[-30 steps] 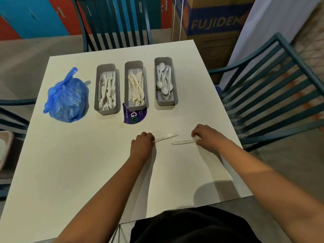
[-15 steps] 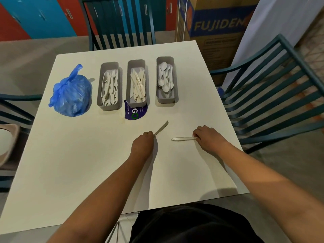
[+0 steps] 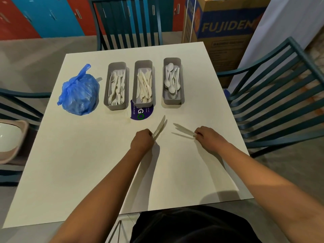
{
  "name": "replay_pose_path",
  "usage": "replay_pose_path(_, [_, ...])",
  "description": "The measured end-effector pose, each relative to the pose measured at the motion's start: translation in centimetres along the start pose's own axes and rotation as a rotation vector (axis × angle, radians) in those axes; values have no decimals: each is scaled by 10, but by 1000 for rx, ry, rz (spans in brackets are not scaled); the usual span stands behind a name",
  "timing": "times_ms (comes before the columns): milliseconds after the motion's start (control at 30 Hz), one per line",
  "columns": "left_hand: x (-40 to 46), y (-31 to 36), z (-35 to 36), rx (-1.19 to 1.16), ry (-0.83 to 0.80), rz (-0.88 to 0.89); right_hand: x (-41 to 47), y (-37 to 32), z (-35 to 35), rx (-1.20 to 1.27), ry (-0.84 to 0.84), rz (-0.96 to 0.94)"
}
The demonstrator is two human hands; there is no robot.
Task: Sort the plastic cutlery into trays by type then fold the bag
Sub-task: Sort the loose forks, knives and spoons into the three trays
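Note:
Three grey trays stand in a row at the far side of the white table (image 3: 70,172): the left tray (image 3: 116,65) holds forks, the middle tray (image 3: 143,63) knives, the right tray (image 3: 172,60) spoons. A knotted blue plastic bag (image 3: 78,93) lies left of the trays. My left hand (image 3: 142,142) grips a white plastic knife (image 3: 159,128) by its handle, blade raised and pointing toward the trays. My right hand (image 3: 208,137) pinches the handle of another white plastic knife (image 3: 184,129), lifted off the table and pointing left.
A purple round sticker (image 3: 142,114) lies under the middle tray's near end. Teal slatted chairs stand at the far side (image 3: 128,20), right (image 3: 273,95) and left (image 3: 17,102). A cardboard box (image 3: 226,28) stands behind the table's right corner.
My left hand has swung its knife from lying sideways to pointing up toward the trays. My right hand has lifted its knife off the table.

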State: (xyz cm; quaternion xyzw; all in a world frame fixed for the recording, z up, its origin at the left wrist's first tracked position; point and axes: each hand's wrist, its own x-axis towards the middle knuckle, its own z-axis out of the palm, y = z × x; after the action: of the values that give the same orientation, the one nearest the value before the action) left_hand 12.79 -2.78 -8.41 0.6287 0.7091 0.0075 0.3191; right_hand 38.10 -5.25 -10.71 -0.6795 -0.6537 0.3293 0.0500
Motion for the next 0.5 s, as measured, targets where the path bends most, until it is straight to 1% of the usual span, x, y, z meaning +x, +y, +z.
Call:
replay_pose_path(67, [4,1,-10,-132,40,-14,2,-8,-4,127,39,3])
replay_pose_path(167, [12,2,-26,-272,67,-41,9,-27,-10,226,123,9])
replay_pose_path(200, [16,1,-31,-338,63,-51,12,-35,-11,272,151,12])
replay_pose_path(300, [26,3,-50,-636,8,-122,26,-62,-20,461,211,21])
replay_pose_path(400, [38,9,-71,-809,-51,-163,43,-83,-28,473,226,10])
replay_pose_path(500, [53,14,-88,-860,-67,-173,59,-97,-31,462,189,14])
